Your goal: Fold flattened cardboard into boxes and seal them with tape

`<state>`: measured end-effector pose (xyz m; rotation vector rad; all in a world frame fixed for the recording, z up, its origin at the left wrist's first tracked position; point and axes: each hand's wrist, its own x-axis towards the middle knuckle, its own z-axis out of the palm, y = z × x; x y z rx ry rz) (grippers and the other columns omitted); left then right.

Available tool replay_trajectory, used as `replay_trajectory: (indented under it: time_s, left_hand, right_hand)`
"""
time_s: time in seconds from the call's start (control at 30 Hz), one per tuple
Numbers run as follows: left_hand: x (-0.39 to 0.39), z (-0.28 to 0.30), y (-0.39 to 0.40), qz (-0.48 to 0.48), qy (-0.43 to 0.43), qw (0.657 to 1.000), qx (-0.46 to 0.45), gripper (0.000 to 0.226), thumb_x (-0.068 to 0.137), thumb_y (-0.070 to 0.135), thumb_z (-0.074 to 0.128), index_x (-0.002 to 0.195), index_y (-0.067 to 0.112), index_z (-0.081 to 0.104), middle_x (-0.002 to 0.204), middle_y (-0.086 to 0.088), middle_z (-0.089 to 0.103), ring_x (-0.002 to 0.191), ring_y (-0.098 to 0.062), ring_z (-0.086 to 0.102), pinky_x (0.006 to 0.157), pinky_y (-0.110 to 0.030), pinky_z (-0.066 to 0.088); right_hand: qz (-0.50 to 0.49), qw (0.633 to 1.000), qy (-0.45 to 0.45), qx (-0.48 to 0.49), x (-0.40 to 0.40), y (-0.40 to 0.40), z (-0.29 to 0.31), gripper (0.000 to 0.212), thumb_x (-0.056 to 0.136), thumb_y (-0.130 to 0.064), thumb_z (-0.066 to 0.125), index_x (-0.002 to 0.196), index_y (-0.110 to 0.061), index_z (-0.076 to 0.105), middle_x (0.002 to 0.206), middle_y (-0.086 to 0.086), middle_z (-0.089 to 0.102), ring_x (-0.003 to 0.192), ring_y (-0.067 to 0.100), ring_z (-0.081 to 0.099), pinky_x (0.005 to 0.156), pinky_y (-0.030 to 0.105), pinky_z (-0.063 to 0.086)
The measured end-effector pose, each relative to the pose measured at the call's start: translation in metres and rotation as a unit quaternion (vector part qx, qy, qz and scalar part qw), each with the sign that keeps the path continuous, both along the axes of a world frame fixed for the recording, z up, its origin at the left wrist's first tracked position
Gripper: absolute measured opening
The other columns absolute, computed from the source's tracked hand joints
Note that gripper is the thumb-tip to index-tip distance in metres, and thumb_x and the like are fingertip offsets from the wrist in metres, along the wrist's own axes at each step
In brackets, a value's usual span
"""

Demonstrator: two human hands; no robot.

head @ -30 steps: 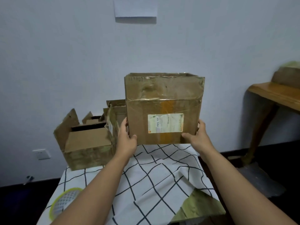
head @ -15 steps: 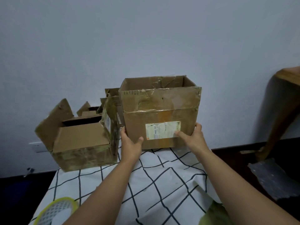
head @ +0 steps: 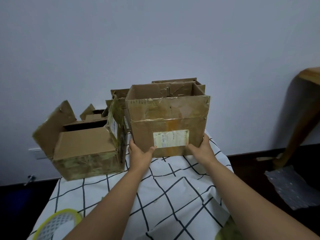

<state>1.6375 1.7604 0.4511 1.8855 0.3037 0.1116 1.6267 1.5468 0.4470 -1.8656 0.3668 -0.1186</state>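
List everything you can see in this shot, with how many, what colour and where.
labelled cardboard box: 1, brown, open top, back right of the table, held at its lower corners
other cardboard boxes: at least 2, brown, flaps up, left of the held box; more cardboard edges behind, count unclear
tablecloth: 1, white with black grid, over the table
mesh racket: 1, yellow rim, bottom left
wooden furniture: 1, brown, right edge
bubble wrap: 1 sheet, greyish, on the floor at right
wall socket: 1, white, low on the left wall
left hand: grips the box's lower left corner
right hand: grips the lower right corner
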Motion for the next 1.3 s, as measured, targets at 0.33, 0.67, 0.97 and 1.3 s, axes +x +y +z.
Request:
replay_trajectory:
  time_s: [0.33,0.67,0.97,1.3]
  left_hand:
    - [-0.111,0.0,-0.021,-0.13,-0.033,0.961,0.243,0.114,0.078,0.082,0.049,0.158,0.023,-0.007,0.165,0.001,0.0,0.151,-0.022,0.002,0.122,-0.044,0.016]
    - [-0.197,-0.023,-0.02,-0.291,-0.009,0.807,0.514,0.127,0.073,0.082,0.057,0.154,0.025,-0.023,0.163,-0.005,-0.023,0.148,-0.031,-0.027,0.119,-0.053,-0.015]
    - [-0.231,-0.029,-0.007,-0.443,0.057,0.696,0.563,0.13,0.07,0.08,0.063,0.154,0.028,-0.02,0.163,-0.005,-0.024,0.147,-0.03,-0.028,0.117,-0.057,-0.017]
    - [-0.244,-0.025,-0.007,-0.504,-0.026,0.693,0.515,0.076,0.091,0.061,0.053,0.155,0.034,0.024,0.166,0.0,0.004,0.151,-0.026,0.005,0.122,-0.043,0.008]
  right_hand:
    - [-0.045,0.97,0.098,-0.216,-0.073,-0.019,0.001,0.049,0.099,-0.036,0.043,0.139,-0.007,0.042,0.141,0.016,0.047,0.128,0.037,0.045,0.101,0.046,0.041]
    - [-0.103,0.946,0.103,-0.289,-0.183,-0.035,-0.017,0.026,0.097,-0.027,0.04,0.109,-0.007,0.05,0.123,0.018,0.053,0.113,0.039,0.049,0.091,0.045,0.044]
    - [-0.057,0.876,0.242,-0.414,-0.213,-0.046,-0.009,0.062,0.096,-0.057,0.019,0.131,-0.017,0.05,0.134,0.012,0.057,0.129,0.036,0.042,0.111,0.058,0.016]
    - [0.191,0.849,0.26,-0.418,-0.213,-0.031,-0.025,0.096,0.085,-0.08,0.037,0.157,-0.031,-0.004,0.165,0.001,-0.015,0.151,0.03,-0.012,0.117,0.062,0.006]
